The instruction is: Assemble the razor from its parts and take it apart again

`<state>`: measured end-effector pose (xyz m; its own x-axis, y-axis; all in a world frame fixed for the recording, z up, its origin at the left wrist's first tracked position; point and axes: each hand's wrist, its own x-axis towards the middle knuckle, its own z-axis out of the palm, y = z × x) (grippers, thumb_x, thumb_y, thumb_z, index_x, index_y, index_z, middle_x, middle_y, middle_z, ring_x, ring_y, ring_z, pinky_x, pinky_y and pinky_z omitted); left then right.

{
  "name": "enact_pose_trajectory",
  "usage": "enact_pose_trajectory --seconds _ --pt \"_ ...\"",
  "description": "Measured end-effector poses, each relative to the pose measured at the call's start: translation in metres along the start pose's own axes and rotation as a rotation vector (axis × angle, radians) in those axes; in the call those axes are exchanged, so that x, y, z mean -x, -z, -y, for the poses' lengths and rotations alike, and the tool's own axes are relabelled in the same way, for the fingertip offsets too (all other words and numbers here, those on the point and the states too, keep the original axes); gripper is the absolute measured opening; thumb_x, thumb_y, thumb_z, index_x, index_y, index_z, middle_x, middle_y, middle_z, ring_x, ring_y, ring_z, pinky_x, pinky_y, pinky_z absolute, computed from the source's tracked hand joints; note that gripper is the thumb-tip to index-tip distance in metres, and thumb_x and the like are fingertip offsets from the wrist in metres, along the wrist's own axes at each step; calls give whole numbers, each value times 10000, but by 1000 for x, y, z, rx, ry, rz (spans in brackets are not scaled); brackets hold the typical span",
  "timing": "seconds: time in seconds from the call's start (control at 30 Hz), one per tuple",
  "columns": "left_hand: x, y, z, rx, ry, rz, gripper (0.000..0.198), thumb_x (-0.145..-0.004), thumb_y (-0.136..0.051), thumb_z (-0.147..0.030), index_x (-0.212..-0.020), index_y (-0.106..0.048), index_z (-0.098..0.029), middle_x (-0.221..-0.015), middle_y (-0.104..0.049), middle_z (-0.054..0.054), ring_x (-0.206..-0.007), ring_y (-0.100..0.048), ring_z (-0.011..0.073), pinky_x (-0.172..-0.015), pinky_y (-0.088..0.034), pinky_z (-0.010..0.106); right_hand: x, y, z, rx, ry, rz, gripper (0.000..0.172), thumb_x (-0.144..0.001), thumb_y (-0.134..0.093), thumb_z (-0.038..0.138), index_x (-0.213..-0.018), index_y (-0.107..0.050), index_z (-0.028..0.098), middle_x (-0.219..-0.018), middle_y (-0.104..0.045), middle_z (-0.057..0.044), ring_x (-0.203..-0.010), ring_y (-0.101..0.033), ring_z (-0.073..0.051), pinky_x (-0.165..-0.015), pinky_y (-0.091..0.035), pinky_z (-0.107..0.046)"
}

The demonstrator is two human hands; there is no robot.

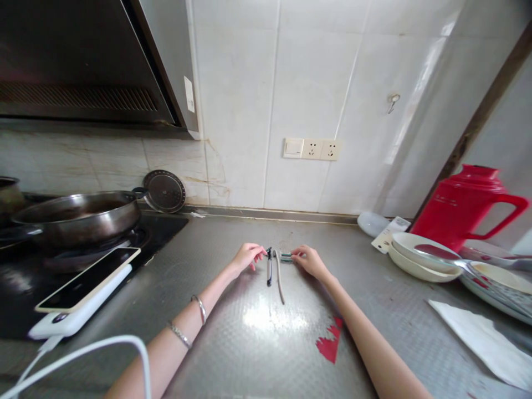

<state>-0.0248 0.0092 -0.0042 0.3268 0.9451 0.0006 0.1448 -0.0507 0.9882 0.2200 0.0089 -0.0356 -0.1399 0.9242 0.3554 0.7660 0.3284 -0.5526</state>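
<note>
On the metal countertop, my left hand [248,256] has its thumb and fingers drawn together beside the top end of a pen [269,270]. Whatever small dark bit may be at those fingertips is too small to name. The pen has a clear barrel and black ends, and lies pointing toward me. Just right of it is a thin, slightly bent whitish cord-like strip [280,277]. My right hand [307,260] pinches the right end of some small thin greenish sticks [286,257], which lie crosswise.
Torn red paper [330,341] lies nearer me. At left are a phone [89,280] on a white power bank [83,310] with a cable, and a steel pan [83,219] on the stove. At right stand a red thermos jug [459,208], stacked bowls [415,266] and a white napkin [484,341].
</note>
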Motion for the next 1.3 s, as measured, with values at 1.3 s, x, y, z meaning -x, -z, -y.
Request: enact_pose_trajectory --seconds 1.3 --pt "5 -13 3 -764 -135 -89 315 -742 -454 -326 -555 -615 -131 -474 -515 -1 -495 -474 110 -494 -305 220 -7 12 -19 -154 -123 -279 356 -748 -497 429 -798 -700 141 -836 -703 -103 -734 -607 -202 -694 -434 -294"
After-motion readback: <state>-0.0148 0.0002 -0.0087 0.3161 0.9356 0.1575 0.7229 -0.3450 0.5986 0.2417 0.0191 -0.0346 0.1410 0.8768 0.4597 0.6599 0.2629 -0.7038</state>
